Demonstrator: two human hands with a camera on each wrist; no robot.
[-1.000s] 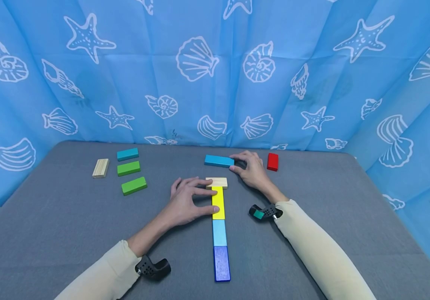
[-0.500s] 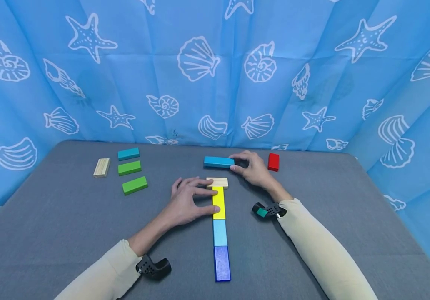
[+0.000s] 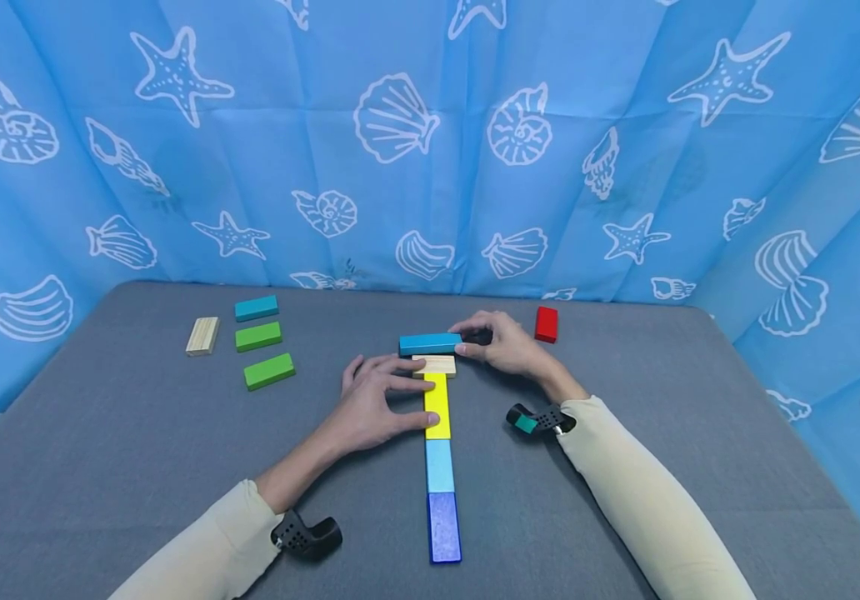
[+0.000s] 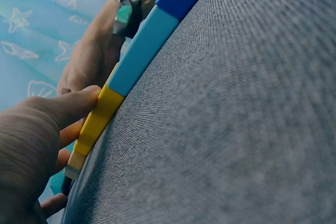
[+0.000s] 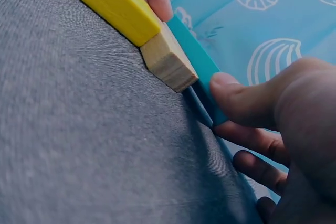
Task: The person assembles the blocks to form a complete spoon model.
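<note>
1. From the head camera I get the whole layout: a dark blue block [image 3: 444,527], a light blue block [image 3: 440,468] and a yellow block [image 3: 437,404] lie end to end on the grey table [image 3: 137,458], with a pale wooden block [image 3: 439,364] set crosswise at the far end.
2. I see the right hand [image 3: 505,343] pinching the right end of the teal-blue block [image 3: 427,344], which lies just beyond the wooden one and roughly parallel to it.
3. My right wrist feed adds what the head view hides: the thumb presses the near face of the held block, other fingers show lower down, and the wooden block's end grain faces me. I can't tell whether those two blocks touch.
4. The left hand [image 3: 377,408] has its fingers spread apart, tips on the yellow and wooden blocks; my left wrist feed puts its thumb tip on the yellow block near the light blue joint.
5. Only the head view gives me the outliers: a red block [image 3: 547,325] at right; at left, a second wooden block [image 3: 202,336], a small teal block [image 3: 256,308] and two green blocks [image 3: 269,372].
</note>
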